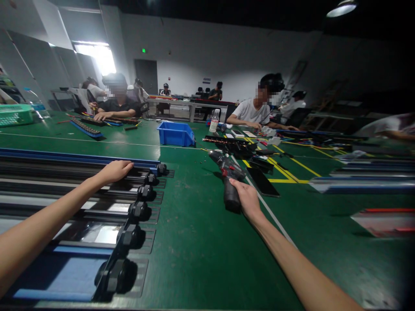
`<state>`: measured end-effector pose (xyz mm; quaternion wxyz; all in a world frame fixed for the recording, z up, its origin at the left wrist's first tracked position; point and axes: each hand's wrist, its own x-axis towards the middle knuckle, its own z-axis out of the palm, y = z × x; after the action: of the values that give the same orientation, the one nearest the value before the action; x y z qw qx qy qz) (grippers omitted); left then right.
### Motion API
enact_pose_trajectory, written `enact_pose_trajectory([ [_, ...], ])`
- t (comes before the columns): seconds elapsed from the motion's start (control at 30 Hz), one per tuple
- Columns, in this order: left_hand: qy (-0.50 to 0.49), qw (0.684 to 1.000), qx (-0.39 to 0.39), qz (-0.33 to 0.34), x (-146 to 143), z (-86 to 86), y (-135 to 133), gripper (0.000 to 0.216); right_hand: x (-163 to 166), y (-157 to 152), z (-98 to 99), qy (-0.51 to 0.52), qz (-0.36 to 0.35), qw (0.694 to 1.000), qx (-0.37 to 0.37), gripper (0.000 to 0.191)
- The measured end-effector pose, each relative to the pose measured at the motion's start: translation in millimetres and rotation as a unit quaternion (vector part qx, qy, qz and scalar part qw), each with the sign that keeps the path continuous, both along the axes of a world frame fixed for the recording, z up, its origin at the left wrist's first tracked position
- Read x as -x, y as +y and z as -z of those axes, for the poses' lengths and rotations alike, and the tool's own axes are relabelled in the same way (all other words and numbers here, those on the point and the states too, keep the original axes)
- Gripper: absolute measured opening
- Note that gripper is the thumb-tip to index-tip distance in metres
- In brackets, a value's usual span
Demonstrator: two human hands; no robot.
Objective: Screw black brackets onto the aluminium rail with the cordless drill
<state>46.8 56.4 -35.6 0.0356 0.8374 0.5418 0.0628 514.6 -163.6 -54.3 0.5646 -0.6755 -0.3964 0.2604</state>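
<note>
My left hand [117, 171] lies palm down on the far bars of a row of long blue and black metal profiles [71, 206]. Its fingers are stretched out towards the bars' right ends and do not wrap round anything I can see. Black cable glands [140, 210] stick out from those ends, beside flat slotted brackets [154, 216]. Over the green table, my right hand [248, 197] closes on the grip of a black and grey cordless drill [231, 190], thumb across the handle. The drill's nose points away and to the left; my other right fingers are mostly hidden.
A blue bin [176, 134] stands mid-table, near a bottle [214, 121]. Dark parts and wires [235, 146] and a flat black panel [262, 182] lie beyond the drill. Blurred profiles [363, 185] are at right. Co-workers sit across the table; a green basket [16, 115] is far left.
</note>
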Motion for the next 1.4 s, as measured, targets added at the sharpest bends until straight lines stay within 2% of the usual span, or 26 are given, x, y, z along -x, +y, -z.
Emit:
enact_pose_trajectory([
  [0.07,0.001,1.000,-0.001,0.007,0.4,0.8,0.9,0.057,9.9,-0.9,-7.3,0.094,-0.032,0.990,-0.101,0.040],
  [0.13,-0.001,1.000,-0.001,0.008,0.5,1.3,1.0,0.057,19.2,-2.9,-15.8,0.220,-0.094,0.958,-0.157,0.038],
  [0.2,-0.004,1.000,0.000,0.009,0.5,1.6,0.7,0.056,27.0,-5.4,-21.0,0.330,-0.166,0.918,-0.142,0.034],
  [0.27,-0.006,1.000,0.002,0.013,0.7,2.0,0.7,0.056,33.6,-6.8,-20.8,0.395,-0.208,0.889,-0.102,0.028],
  [0.3,-0.008,1.000,0.003,0.014,0.9,2.2,0.9,0.056,36.5,-6.9,-19.4,0.405,-0.211,0.885,-0.093,0.025],
  [0.37,-0.013,1.000,0.006,0.015,1.5,2.7,1.8,0.056,40.9,-6.5,-16.9,0.389,-0.198,0.896,-0.085,0.021],
  [0.47,-0.017,1.000,0.008,0.014,2.1,3.0,2.4,0.056,41.6,-8.4,-21.3,0.339,-0.170,0.920,-0.100,0.026],
  [0.57,-0.011,1.000,0.002,0.008,1.6,2.1,1.1,0.056,35.2,-15.6,-33.7,0.329,-0.154,0.922,-0.134,0.037],
  [0.7,-0.008,1.000,-0.003,0.004,0.3,0.1,-1.1,0.055,28.5,-23.9,-38.7,0.396,-0.215,0.890,-0.068,0.051],
  [0.87,-0.005,1.000,0.001,0.001,0.5,-1.0,-0.7,0.056,41.6,-18.4,-23.6,0.493,-0.253,0.833,0.004,0.044],
  [1.0,-0.006,1.000,0.001,0.010,1.1,-0.2,0.7,0.056,51.2,-11.0,-13.9,0.507,-0.240,0.828,-0.009,0.040],
  [1.17,-0.012,1.000,0.007,0.007,1.5,2.0,2.6,0.056,47.5,-4.2,-6.4,0.531,-0.209,0.821,0.000,0.041],
  [1.4,-0.015,1.000,0.008,0.012,-0.7,-2.0,-1.3,0.052,42.7,4.9,-1.3,0.555,-0.228,0.800,-0.001,0.041],
])
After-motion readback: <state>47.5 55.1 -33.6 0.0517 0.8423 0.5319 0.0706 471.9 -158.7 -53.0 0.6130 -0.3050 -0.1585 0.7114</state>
